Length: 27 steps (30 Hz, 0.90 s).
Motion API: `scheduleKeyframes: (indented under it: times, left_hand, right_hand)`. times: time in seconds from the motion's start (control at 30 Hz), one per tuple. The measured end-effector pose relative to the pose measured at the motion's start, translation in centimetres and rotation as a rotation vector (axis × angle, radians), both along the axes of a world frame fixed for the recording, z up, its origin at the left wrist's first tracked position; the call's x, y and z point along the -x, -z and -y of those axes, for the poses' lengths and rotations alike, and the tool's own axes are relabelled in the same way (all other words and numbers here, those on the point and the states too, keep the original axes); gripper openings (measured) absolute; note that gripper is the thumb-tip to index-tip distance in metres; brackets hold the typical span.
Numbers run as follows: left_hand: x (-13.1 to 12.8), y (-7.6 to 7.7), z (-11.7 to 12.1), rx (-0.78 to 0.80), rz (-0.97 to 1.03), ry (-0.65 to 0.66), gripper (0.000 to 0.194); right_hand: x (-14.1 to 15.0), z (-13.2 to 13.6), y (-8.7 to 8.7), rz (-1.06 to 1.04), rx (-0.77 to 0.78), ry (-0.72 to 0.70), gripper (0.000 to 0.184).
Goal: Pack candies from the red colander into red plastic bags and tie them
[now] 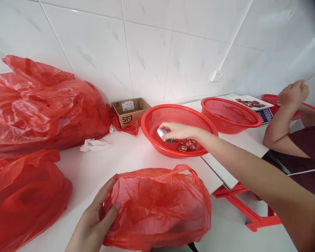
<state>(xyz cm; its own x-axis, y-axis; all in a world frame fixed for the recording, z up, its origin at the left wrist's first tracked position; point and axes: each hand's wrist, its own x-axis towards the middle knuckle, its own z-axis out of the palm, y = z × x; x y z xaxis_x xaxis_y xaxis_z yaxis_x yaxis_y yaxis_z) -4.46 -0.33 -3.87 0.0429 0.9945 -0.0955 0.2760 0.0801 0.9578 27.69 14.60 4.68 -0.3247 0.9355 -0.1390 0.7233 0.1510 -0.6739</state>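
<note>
My left hand (98, 213) grips the left rim of a thin red plastic bag (157, 206), thumb on the inner side. The bag's mouth gapes toward me at the table's front edge. Over a red plastic colander basket (157, 147), my right hand (177, 131) is closed around a small white-and-blue piece (161, 133), blurred and too small to name. A bit of red also shows at its fingers. Below that hand, several small red printed packets (187, 145) and something green lie in the basket, partly hidden by my forearm.
Large filled red bags (47, 105) occupy the left side. An SF cardboard box (131, 112) and crumpled white tissue (94, 145) sit nearby. Rightward are a second red basket (231, 115), a co-worker's arm (283, 119) and a red stool (252, 210). A gap splits the tables.
</note>
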Motion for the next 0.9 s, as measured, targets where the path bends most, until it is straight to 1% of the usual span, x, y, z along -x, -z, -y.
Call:
scheduleKeyframes:
  times: [0.07, 0.1, 0.13, 0.17, 0.2, 0.23, 0.27, 0.3, 0.33, 0.4, 0.47, 0.5, 0.57, 0.6, 0.67, 0.73, 0.77, 0.8, 0.83, 0.9]
  left_hand:
    - [-0.1, -0.2, -0.1, 0.058, 0.065, 0.015, 0.065]
    - [-0.2, -0.2, -0.2, 0.086, 0.098, 0.022, 0.068]
    - [-0.3, -0.2, -0.2, 0.110, 0.130, 0.029, 0.071]
    - [-0.4, -0.2, -0.2, 0.138, 0.160, 0.041, 0.073]
    - [-0.5, -0.2, -0.1, 0.169, 0.187, 0.052, 0.075]
    - [-0.5, -0.2, 0.0, 0.199, 0.211, 0.063, 0.077]
    - [-0.5, -0.3, 0.1, 0.224, 0.233, 0.077, 0.078]
    - [-0.5, -0.4, 0.2, 0.242, 0.249, 0.093, 0.078]
    - [-0.4, -0.5, 0.4, 0.250, 0.253, 0.107, 0.078]
    - [-0.4, -0.8, 0.6, 0.257, 0.222, 0.139, 0.076]
    - [-0.4, -1.0, 0.6, 0.258, 0.160, 0.169, 0.073]
    - [-0.4, -1.1, 0.6, 0.254, 0.128, 0.182, 0.073]
    - [-0.4, -1.3, 0.4, 0.228, 0.067, 0.198, 0.073]
    - [-0.2, -1.4, 0.3, 0.199, 0.028, 0.194, 0.073]
    - [0.4, -1.7, 0.0, 0.108, -0.076, 0.156, 0.070]
    - [1.3, -2.0, -0.2, 0.007, -0.180, 0.081, 0.067]
    - [1.7, -2.1, -0.3, -0.027, -0.223, 0.034, 0.066]
    - [2.0, -2.2, -0.3, -0.051, -0.255, -0.009, 0.065]
    - [2.2, -2.3, -0.3, -0.065, -0.271, -0.038, 0.064]
    - [2.1, -2.5, -0.3, -0.077, -0.278, -0.035, 0.063]
  right_hand:
    - [1.1, 2.3, -1.7, -0.427, 0.067, -0.056, 0.032]
    - [1.9, 3.8, -2.2, -0.640, 0.133, -0.118, 0.032]
    - [2.9, 5.4, -2.5, -0.786, 0.217, -0.202, 0.035]
    - [3.9, 7.1, -2.5, -0.846, 0.322, -0.294, 0.038]
    - [4.8, 8.6, -2.2, -0.859, 0.413, -0.357, 0.038]
    - [5.6, 10.0, -1.7, -0.819, 0.482, -0.401, 0.037]
    - [6.2, 11.0, -1.0, -0.739, 0.509, -0.420, 0.034]
    - [6.5, 11.8, -0.1, -0.619, 0.481, -0.418, 0.032]
    - [6.6, 12.2, 0.8, -0.465, 0.403, -0.405, 0.032]
    - [6.3, 12.4, 2.7, -0.102, 0.158, -0.376, 0.034]
    - [5.6, 11.9, 4.1, 0.241, -0.049, -0.358, 0.045]
    - [5.2, 11.7, 4.6, 0.374, -0.108, -0.360, 0.051]
    - [4.7, 11.4, 4.8, 0.552, -0.157, -0.356, 0.062]
    - [4.4, 11.4, 4.6, 0.605, -0.159, -0.347, 0.067]
    - [4.0, 11.8, 3.5, 0.651, -0.130, -0.321, 0.078]
    - [3.3, 12.4, 1.9, 0.618, -0.068, -0.306, 0.086]
    - [2.8, 12.7, 0.9, 0.564, -0.040, -0.311, 0.086]
    - [2.2, 12.7, -0.1, 0.488, -0.021, -0.320, 0.083]
    - [1.6, 12.5, -1.0, 0.396, -0.017, -0.324, 0.075]
    - [0.2, 11.2, -2.5, 0.220, -0.054, -0.279, 0.057]
